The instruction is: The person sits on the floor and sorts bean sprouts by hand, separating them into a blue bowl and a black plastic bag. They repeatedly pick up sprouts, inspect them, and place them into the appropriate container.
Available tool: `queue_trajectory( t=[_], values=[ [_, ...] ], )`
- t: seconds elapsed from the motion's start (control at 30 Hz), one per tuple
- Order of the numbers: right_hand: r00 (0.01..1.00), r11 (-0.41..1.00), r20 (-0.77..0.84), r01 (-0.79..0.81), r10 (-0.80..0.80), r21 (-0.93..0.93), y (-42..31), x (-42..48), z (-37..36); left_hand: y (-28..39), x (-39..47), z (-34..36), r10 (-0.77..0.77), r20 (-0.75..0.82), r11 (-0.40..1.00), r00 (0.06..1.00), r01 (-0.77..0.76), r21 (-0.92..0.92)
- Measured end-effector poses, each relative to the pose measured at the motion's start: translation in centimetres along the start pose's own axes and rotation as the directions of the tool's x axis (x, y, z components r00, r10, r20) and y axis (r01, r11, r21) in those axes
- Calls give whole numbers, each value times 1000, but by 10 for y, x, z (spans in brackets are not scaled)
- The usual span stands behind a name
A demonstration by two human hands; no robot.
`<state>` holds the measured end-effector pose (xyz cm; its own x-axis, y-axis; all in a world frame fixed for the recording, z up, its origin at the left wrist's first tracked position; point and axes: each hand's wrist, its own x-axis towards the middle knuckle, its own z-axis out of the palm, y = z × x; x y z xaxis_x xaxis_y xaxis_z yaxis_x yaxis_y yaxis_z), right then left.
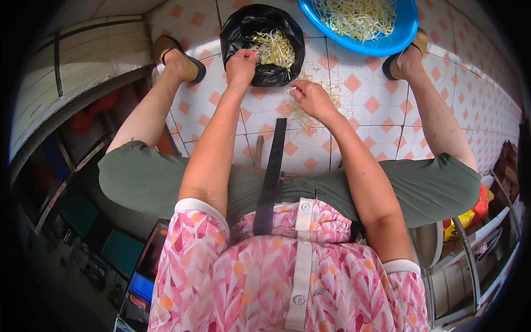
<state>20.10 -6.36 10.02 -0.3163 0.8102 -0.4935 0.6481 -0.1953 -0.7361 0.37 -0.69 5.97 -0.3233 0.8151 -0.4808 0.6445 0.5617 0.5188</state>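
My left hand reaches over the near-left rim of a round container lined with a black plastic bag. Its fingertips are pinched together beside a heap of bean sprouts with yellow heads and pale stems inside the bag. Whether a sprout is between those fingers is too small to tell. My right hand hovers just outside the bag's near-right rim, fingers curled and the index fingertip close to the plastic. Below it, thin root trimmings lie scattered over the tiles. Any strand in the right fingers cannot be made out.
A blue plastic basin holds many more bean sprouts at the far right, beside my right foot. Patterned floor tiles stretch between my legs. A black strap hangs before my shirt. Cabinet shelving stands on the left.
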Motion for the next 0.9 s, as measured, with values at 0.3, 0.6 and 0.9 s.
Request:
queue_trajectory(
  t=[0.3,0.6,0.9],
  values=[
    [987,582,-17,-80,160,809,-25,0,-37,60,-61,-56,144,290,771,946,76,-632],
    [991,473,129,-125,23,872,-39,-17,-50,72,-91,-66,244,437,515,866,266,-815],
    [947,594,317,-222,-59,773,-47,-30,-51,59,-89,-57,200,283,516,938,144,-844]
  ],
)
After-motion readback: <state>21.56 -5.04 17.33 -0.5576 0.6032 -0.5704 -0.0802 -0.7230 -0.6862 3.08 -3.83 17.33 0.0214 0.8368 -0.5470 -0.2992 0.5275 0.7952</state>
